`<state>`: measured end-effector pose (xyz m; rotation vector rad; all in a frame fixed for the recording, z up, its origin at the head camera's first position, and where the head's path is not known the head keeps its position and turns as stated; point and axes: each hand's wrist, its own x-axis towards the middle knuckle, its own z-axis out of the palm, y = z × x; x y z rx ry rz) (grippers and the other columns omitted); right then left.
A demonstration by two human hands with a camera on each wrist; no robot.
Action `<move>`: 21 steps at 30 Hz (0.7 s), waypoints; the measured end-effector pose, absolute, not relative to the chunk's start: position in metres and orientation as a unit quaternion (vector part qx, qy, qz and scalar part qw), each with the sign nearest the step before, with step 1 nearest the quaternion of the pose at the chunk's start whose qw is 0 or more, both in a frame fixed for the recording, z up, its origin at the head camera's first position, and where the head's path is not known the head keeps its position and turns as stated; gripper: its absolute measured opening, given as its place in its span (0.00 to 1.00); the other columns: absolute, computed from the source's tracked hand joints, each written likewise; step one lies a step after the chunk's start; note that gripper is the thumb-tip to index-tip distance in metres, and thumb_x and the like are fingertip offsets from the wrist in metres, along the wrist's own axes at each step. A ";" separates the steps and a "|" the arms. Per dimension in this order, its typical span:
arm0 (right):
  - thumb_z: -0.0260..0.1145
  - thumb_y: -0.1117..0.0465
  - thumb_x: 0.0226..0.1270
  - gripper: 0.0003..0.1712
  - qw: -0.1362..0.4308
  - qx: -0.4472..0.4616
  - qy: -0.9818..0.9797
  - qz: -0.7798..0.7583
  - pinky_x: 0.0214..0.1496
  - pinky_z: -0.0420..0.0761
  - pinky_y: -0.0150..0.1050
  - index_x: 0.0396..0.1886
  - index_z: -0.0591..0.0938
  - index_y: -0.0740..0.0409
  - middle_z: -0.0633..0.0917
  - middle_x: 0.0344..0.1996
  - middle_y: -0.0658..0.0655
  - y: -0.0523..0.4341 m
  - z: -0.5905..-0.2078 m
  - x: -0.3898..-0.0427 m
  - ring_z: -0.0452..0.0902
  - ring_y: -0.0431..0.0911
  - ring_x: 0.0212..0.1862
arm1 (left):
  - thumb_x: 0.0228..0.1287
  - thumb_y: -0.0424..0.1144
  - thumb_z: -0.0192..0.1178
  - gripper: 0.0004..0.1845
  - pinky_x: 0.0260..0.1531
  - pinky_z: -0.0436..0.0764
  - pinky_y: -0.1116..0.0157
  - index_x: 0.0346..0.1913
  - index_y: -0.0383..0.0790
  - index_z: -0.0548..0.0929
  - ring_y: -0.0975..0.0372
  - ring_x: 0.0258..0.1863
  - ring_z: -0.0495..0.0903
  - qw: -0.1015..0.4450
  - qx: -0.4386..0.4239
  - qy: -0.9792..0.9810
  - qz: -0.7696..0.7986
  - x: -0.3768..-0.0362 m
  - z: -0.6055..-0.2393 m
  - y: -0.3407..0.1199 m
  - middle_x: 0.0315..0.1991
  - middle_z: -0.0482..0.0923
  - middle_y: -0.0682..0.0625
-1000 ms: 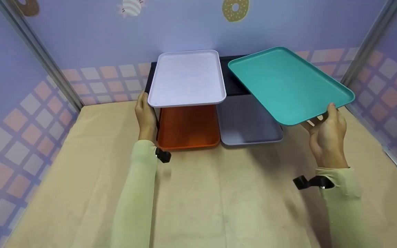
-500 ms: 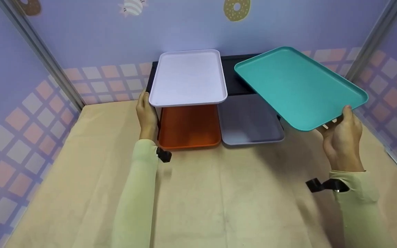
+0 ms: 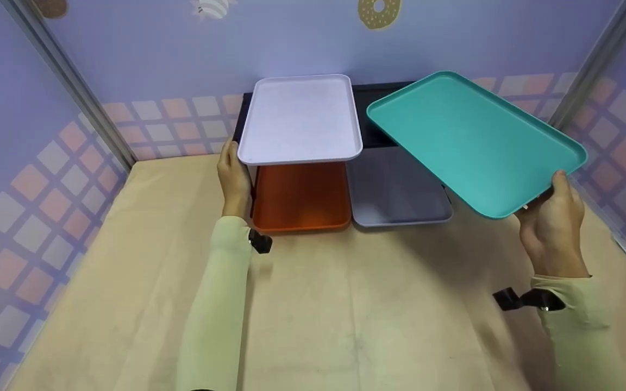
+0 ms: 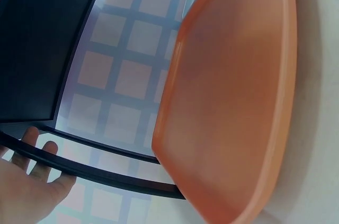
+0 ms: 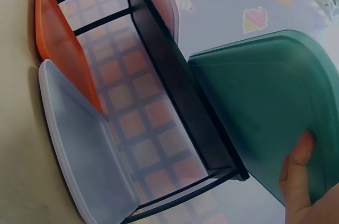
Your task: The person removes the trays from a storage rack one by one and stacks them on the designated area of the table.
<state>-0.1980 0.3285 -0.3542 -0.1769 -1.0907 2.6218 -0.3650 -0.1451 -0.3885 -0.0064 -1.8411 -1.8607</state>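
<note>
My right hand grips a teal tray by its near right corner, thumb over the rim. The tray is tilted in the air, its far end overlapping the right half of a black rack in the head view. From beneath, the right wrist view shows the fingers on the tray's underside. My left hand holds the rack's left side, its fingers around a thin black side bar. A pale lilac tray lies on the left part of the rack's top.
Under the rack's top, an orange tray and a grey tray lie side by side, front edges jutting out. The rack stands against a purple patterned wall. A beige cloth covers the table, with side walls at both ends.
My right hand has moved right and a little toward me with the teal tray, whose near corner has come lower in view. The left hand keeps its hold on the rack.
</note>
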 end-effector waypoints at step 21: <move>0.41 0.47 0.85 0.34 0.141 -0.063 -0.385 0.910 0.82 0.47 0.38 0.83 0.43 0.39 0.51 0.79 0.42 0.329 -0.353 -0.193 0.46 0.39 0.80 | 0.84 0.42 0.41 0.24 0.71 0.70 0.65 0.73 0.33 0.72 0.52 0.70 0.72 0.260 0.002 -0.680 -0.686 -0.366 -0.388 -0.144 0.69 0.74 0.38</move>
